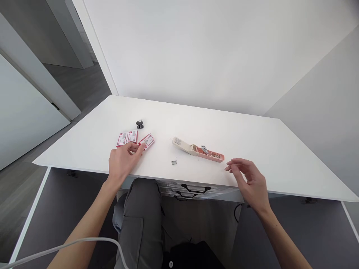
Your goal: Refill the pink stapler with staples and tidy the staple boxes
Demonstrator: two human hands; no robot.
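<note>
Left hand (123,162), right hand (249,179) open, empty above white table (252,136); white wall (196,48) behind.

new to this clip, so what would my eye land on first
The pink and beige stapler, lying opened at the middle of the white table, stands out first, with the right hand hovering open by its pink end. Left of it, the left hand puts its fingers on the nearest of three red and white boxes.
</note>
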